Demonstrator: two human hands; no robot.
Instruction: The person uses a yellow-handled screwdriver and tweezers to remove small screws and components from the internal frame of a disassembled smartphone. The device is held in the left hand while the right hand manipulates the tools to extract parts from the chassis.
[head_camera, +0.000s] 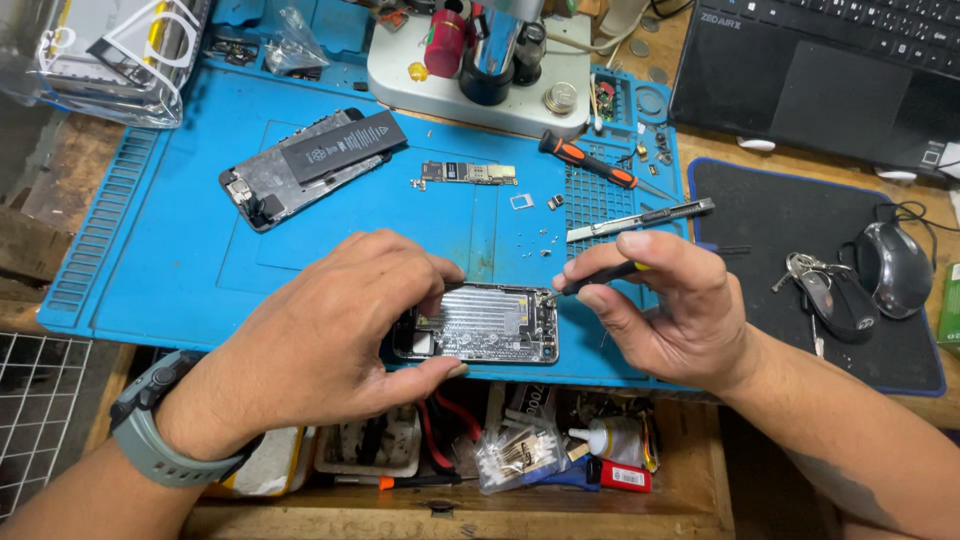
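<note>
Fingers of the left hand (330, 335) clamp the opened silver metal phone chassis (480, 325) steady at the blue rubber mat's (150, 260) front edge; the right hand (665, 310) pinches a slim black-handled screwdriver (600, 277), its tip at the chassis's top right corner.

The opened phone (480, 325) showed shiny ribbed metal inside. The blue mat (180, 250) looked matt and rubbery, the worktop (60, 170) rough worn wood, the mouse (893, 268) glossy plastic.

Opened phone (487, 323) on mat (160, 260), logic board (468, 173) behind.
</note>
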